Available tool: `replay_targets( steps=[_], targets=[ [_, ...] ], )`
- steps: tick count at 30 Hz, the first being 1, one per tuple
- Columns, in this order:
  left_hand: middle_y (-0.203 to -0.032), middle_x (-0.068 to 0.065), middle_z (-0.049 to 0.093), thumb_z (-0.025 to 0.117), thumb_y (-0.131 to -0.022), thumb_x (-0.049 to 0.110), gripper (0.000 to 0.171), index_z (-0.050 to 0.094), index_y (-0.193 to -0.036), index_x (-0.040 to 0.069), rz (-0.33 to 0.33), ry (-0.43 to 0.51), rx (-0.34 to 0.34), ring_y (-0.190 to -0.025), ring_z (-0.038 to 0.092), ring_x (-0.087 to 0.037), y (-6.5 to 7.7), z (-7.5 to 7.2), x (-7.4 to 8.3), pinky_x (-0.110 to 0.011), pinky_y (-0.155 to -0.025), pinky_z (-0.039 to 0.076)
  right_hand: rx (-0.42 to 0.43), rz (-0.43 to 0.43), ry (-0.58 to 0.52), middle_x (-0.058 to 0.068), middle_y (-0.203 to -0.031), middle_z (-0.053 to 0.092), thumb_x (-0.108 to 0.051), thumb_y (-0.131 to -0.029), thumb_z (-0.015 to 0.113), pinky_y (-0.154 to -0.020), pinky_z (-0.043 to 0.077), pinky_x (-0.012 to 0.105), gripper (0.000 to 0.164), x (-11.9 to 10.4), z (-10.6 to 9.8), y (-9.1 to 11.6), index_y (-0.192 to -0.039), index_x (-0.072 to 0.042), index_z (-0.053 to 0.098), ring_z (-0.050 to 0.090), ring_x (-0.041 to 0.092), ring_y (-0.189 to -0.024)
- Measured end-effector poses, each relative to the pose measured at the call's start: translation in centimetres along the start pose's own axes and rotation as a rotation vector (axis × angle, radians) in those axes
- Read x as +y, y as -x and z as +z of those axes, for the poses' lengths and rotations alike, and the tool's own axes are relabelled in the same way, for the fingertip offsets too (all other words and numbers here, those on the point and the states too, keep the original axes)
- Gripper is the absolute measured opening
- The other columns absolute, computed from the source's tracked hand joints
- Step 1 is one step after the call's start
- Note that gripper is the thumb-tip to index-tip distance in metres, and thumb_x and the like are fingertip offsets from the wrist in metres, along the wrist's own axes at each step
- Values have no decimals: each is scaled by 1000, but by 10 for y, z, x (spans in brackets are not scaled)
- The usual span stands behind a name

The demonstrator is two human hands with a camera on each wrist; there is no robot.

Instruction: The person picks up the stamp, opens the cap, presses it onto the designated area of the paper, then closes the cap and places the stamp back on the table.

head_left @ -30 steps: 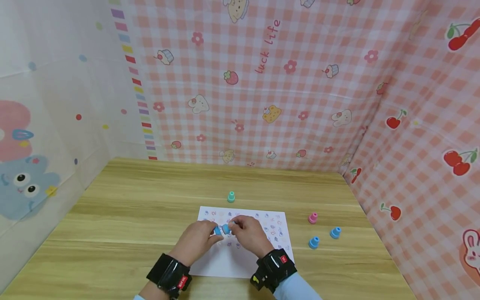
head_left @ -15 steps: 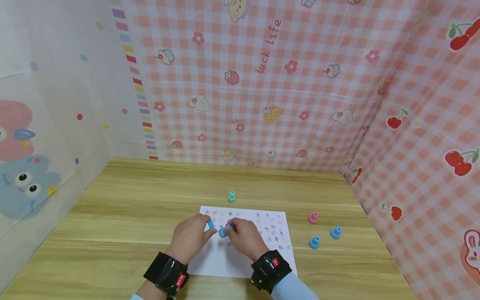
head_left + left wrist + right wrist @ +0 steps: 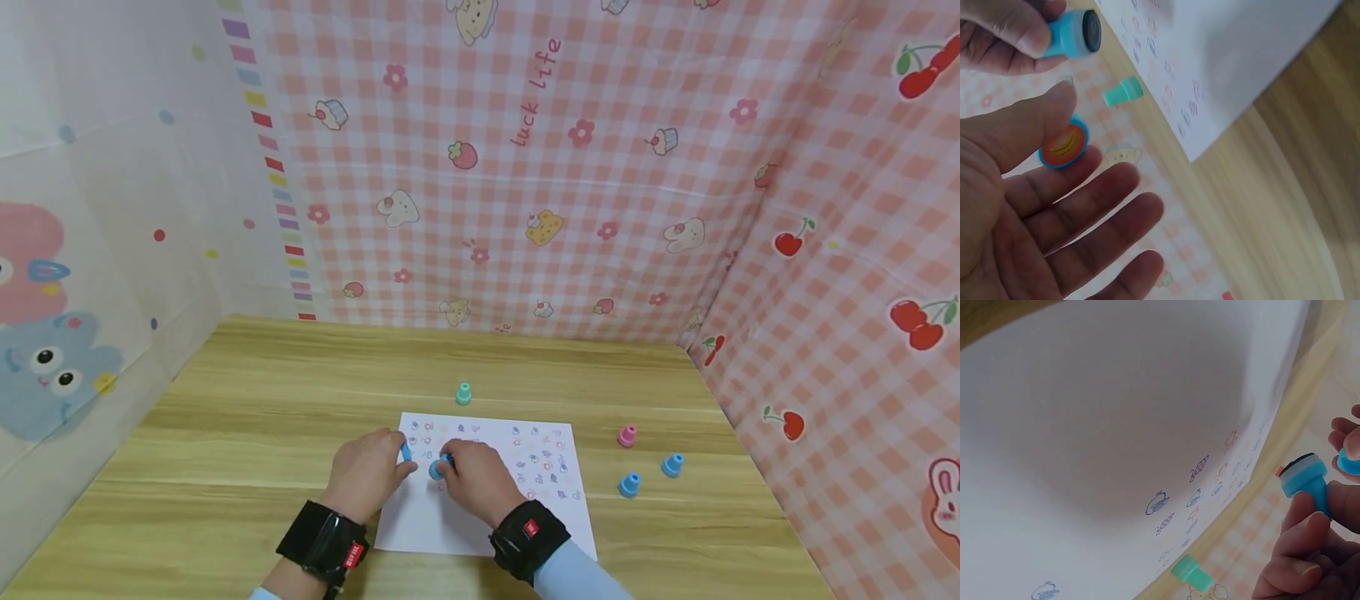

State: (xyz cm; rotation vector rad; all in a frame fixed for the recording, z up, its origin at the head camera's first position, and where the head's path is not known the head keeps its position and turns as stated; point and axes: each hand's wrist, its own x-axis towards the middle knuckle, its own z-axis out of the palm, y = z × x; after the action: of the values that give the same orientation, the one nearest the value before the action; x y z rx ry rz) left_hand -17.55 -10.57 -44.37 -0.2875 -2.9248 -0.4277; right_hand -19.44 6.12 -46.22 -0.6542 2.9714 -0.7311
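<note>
My right hand (image 3: 480, 479) holds a small blue toy stamp (image 3: 1307, 481) by its handle, over the white paper (image 3: 423, 525). Its dark stamping face is uncovered and tipped sideways in both wrist views. To the left, my left hand (image 3: 366, 473) pinches a round blue cap (image 3: 1064, 146) between thumb and forefinger; a yellow shape on orange marks the cap's top. The other left fingers are loosely spread. Cap and stamp are apart. Rows of small blue, red and purple prints (image 3: 1159, 503) cover the far part of the paper.
A green stamp (image 3: 463, 394) stands on the wooden table (image 3: 225, 433) beyond the paper. Right of the paper stand a pink stamp (image 3: 627, 436), a blue stamp (image 3: 672, 465) and a nearer blue stamp (image 3: 629, 485). Patterned cloth (image 3: 480, 208) hangs behind the table and along its sides.
The cap and stamp, close together a second ago, have drawn apart. My left hand has moved left with the cap; my right hand has shifted slightly left and down with the stamp.
</note>
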Motion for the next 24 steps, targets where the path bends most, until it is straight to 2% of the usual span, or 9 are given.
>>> replay_targets(
  steps=[7, 14, 21, 24],
  targets=[
    [-60, 1, 54, 82, -71, 27, 25, 69, -79, 6, -39, -9, -36, -54, 45, -14, 2, -2, -8, -29, -45, 33, 7, -95, 115, 1, -81, 70, -22, -88, 67, -68, 53, 32, 17, -5, 7, -3, -96, -7, 70, 57, 11, -69],
    [-61, 0, 56, 82, -70, 26, 24, 69, -77, 7, -46, -29, -43, -55, 47, -15, 2, -1, -11, -30, -45, 35, -33, -90, 186, 0, -83, 70, -25, -88, 67, -75, 55, 33, 20, -8, 15, -7, -101, -10, 71, 57, 10, -71],
    [-62, 0, 57, 82, -71, 26, 24, 67, -73, 9, -57, -23, -59, -56, 47, -15, 2, -2, -12, -30, -46, 36, -50, -156, 281, -1, -73, 65, -23, -89, 67, -61, 52, 27, 14, -12, 18, -10, -95, -11, 72, 50, 9, -60],
    [-61, 0, 56, 82, -71, 26, 24, 65, -72, 9, -60, -22, -63, -56, 47, -15, 3, -2, -12, -30, -46, 35, -56, -179, 308, -1, -73, 65, -22, -89, 67, -60, 52, 26, 14, -13, 20, -11, -95, -10, 71, 50, 9, -58]
  ],
)
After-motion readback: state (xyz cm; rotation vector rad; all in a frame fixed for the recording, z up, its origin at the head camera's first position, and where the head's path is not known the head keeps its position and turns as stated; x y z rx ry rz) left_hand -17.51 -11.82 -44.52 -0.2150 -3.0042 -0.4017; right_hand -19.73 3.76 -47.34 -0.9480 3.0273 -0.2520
